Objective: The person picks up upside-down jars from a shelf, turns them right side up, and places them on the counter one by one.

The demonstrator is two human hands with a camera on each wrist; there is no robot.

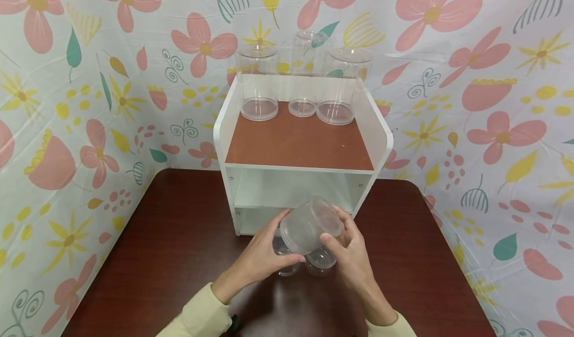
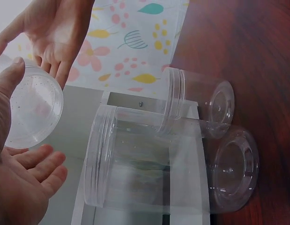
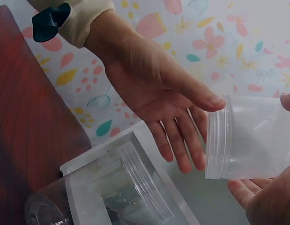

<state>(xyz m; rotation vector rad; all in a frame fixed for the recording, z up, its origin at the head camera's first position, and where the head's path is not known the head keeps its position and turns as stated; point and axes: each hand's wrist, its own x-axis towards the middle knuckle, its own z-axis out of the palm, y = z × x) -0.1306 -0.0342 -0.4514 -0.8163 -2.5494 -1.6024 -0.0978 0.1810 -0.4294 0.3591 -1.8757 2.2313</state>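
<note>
Whitish and translucent, a jar (image 1: 309, 227) tilts in front of the shelf unit (image 1: 287, 190). The right hand (image 1: 353, 254) clamps it between thumb and fingers, those fingers mostly hidden in the head view. The right wrist view shows the left hand (image 1: 257, 254) spread, fingers straight, thumb touching the ridged end. Before the shelf unit, two clear jars (image 2: 135, 164) stand on the bench (image 1: 170, 257), half covered from the head, plain from the left wrist. Atop the shelf unit, three glassy cylinders (image 1: 259, 85) blur into the flowered backdrop (image 1: 493, 78).
</note>
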